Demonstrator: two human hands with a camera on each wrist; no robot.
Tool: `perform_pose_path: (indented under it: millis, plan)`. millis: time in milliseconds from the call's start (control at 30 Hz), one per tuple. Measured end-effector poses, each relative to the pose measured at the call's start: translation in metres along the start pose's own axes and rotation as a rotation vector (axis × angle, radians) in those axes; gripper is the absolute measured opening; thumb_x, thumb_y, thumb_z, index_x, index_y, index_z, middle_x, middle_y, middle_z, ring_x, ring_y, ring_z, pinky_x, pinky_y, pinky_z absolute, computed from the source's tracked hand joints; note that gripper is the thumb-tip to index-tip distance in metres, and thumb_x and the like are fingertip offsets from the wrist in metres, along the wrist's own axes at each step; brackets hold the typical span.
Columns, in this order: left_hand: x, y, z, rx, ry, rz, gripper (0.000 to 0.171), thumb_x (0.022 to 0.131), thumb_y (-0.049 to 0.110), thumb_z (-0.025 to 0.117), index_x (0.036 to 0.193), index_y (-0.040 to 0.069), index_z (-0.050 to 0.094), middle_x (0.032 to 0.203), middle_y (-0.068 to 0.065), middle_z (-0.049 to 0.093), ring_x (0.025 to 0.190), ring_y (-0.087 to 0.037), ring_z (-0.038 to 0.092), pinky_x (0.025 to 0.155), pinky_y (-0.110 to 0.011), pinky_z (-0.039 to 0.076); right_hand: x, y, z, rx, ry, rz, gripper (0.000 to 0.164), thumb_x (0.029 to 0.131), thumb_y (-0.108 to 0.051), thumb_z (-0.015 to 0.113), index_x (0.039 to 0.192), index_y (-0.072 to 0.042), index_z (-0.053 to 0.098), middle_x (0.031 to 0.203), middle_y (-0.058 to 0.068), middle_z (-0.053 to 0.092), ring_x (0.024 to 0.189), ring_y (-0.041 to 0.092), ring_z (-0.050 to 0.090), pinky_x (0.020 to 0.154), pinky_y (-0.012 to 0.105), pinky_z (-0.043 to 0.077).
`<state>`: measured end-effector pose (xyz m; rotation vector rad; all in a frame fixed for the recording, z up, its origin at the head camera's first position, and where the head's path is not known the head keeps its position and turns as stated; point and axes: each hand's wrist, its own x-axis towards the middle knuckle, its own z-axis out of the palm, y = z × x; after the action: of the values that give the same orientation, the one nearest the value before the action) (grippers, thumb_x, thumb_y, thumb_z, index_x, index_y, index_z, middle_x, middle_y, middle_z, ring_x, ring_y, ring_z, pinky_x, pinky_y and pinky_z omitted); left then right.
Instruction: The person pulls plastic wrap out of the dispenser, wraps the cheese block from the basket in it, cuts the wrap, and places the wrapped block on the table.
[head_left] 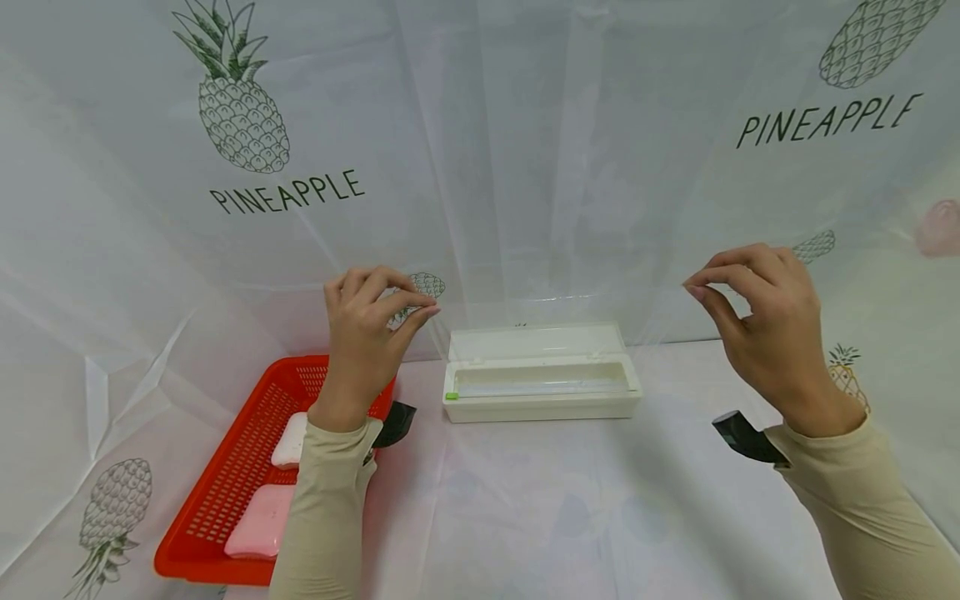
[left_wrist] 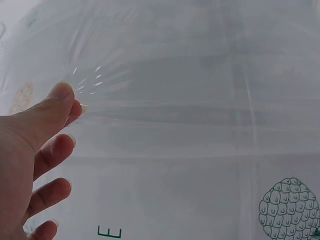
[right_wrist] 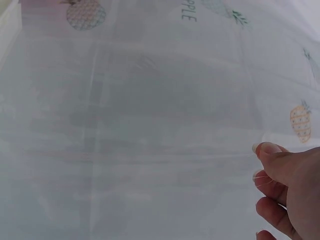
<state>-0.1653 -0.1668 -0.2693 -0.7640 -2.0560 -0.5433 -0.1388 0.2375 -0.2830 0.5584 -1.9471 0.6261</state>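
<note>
A clear sheet of cling film [left_wrist: 160,112] spans the gap between the two hands, with creases fanning out from where it is held. My left hand [head_left: 358,337] pinches one end between thumb and index finger; the other fingers are loosely bent. At the opposite end, my right hand [head_left: 776,333] pinches the film with thumb and index fingertips. Below and between the hands, a white cling film dispenser [head_left: 543,408] sits on the table with its lid raised. A small green piece [head_left: 452,396] shows at its front left. The film's full outline is hard to see.
On the left stands a red perforated basket [head_left: 217,492], partly behind the left forearm. It holds a white block [head_left: 288,442] and a pink block [head_left: 260,523]. A pineapple-print sheet [head_left: 510,167] hangs at the back. Black straps [head_left: 742,435] stick out at both wrists.
</note>
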Motion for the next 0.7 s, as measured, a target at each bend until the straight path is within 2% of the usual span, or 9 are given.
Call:
perform_pose_path:
  millis: [467,700]
  plan:
    - [-0.007,0.002,-0.002,-0.01,0.014,0.011,0.013,0.084,0.015,0.089,0.092,0.005,0.084,0.099,-0.011,0.07,0.102,-0.035,0.055,0.094,-0.058,0.03,-0.005,-0.007,-0.006,0.021,0.002,0.003,0.066,0.107,-0.055,0.053,0.09,0.005,0.075,0.096,0.023,0.069,0.092,0.045,0.054,0.094,0.027,0.03]
    - [-0.017,0.004,-0.004,-0.022,0.017,0.0,0.015,0.079,0.013,0.093,0.083,0.004,0.082,0.096,-0.012,0.07,0.101,-0.035,0.055,0.092,-0.057,0.03,-0.012,-0.008,-0.01,0.036,-0.021,-0.014,0.066,0.107,-0.055,0.053,0.087,0.003,0.076,0.093,0.02,0.07,0.088,0.041,0.055,0.093,0.025,0.03]
